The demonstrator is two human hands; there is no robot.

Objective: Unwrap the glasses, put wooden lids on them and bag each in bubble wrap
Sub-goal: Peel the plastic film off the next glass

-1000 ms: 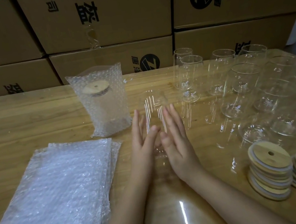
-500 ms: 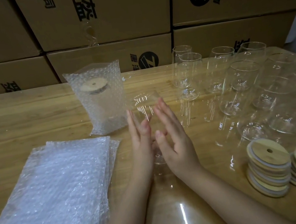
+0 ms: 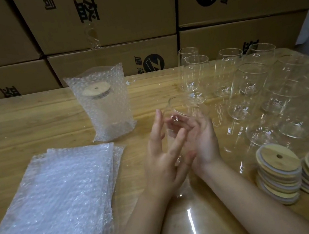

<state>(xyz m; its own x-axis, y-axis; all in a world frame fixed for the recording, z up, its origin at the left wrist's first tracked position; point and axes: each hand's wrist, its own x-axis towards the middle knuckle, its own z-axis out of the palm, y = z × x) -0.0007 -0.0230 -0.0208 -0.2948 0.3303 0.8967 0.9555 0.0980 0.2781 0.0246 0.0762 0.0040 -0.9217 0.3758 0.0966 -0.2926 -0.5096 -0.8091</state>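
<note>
The glass [image 3: 186, 112] is up off the tabletop [image 3: 20, 126], tilted with its rim away from me, caught between my two hands at the middle of the scene. My left hand [image 3: 162, 161] lies against its near side with the fingers mostly straight, so that grip is spread and pressing, not curling. My right hand [image 3: 203, 143] cups it from the other side, palm turned inward, the fingers bent round the wall as far as I can see through the glass. Whether any clear wrapping clings to it I cannot tell, since glass and film look alike here.

To do this step well, I judge I should keep the right-hand grip as the carrier and let the left slide any film off toward the base, never squeezing the thin rim. Then I should stand the glass upright before I reach for a lid.

The lids [image 3: 278, 170] sit in two leaning stacks at my right, near my right forearm. The other glasses [image 3: 248, 82] stand crowded just beyond the one I hold, so I should lower it clear of them. One bagged glass [image 3: 106, 108] stands to the left, lid already on, and the bubble bags [image 3: 58, 201] lie flat at my left. Cardboard boxes [image 3: 106, 13] line the back.
</note>
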